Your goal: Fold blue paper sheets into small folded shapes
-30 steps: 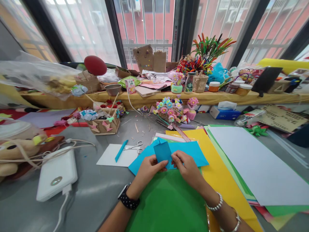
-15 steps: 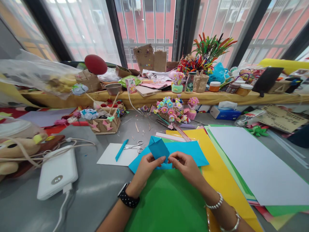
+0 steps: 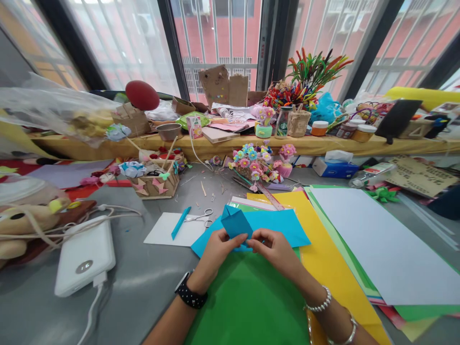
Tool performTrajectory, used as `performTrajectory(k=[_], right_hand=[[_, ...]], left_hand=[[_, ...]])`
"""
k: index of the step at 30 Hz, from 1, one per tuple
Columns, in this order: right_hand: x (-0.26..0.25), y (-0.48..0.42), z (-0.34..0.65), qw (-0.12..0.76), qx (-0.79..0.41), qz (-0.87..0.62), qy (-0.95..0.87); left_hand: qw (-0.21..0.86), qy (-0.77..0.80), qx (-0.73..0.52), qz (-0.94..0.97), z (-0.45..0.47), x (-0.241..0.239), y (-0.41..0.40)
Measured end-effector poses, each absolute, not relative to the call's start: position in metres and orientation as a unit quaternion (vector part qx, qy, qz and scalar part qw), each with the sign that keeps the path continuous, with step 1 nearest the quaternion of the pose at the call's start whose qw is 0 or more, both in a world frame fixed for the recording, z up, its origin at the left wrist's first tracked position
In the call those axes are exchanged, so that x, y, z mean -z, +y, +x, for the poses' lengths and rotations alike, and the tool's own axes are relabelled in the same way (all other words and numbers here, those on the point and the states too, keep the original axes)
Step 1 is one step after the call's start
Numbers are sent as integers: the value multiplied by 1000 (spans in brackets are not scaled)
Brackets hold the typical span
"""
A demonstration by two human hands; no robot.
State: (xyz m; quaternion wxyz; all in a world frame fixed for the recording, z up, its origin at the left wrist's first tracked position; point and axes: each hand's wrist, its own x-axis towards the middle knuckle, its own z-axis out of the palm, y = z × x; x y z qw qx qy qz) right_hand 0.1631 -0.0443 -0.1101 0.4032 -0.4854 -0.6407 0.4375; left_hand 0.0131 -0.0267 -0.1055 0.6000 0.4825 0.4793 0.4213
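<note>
A small folded piece of blue paper [image 3: 236,221] is held up between my two hands. My left hand [image 3: 223,247] grips it from the left, thumb across its lower front. My right hand [image 3: 270,245] pinches its lower right corner, fingertips close to the left thumb. Behind and below it lies a larger blue sheet [image 3: 282,225], resting on a green sheet [image 3: 247,297]. To the left, a white card [image 3: 158,230] carries a narrow folded blue strip [image 3: 181,223] and a pair of scissors [image 3: 201,216].
A white power bank [image 3: 86,258] with cables lies at left. Yellow paper [image 3: 334,273] and a white sheet [image 3: 381,239] cover the right side. Farther back stand a cardboard basket [image 3: 154,186], a bunch of craft flowers [image 3: 253,160] and a tissue box [image 3: 335,166].
My right hand has shifted slightly left and down along the folded paper's lower corner, and the paper dipped a little. The left hand has hardly moved.
</note>
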Motion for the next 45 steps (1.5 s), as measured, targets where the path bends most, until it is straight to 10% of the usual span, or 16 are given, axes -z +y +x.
performTrajectory(k=[45], right_hand=[[113,-42,162,411,-503,-478,-592]], left_hand=[[629,484,-418,442,10,110,-24]])
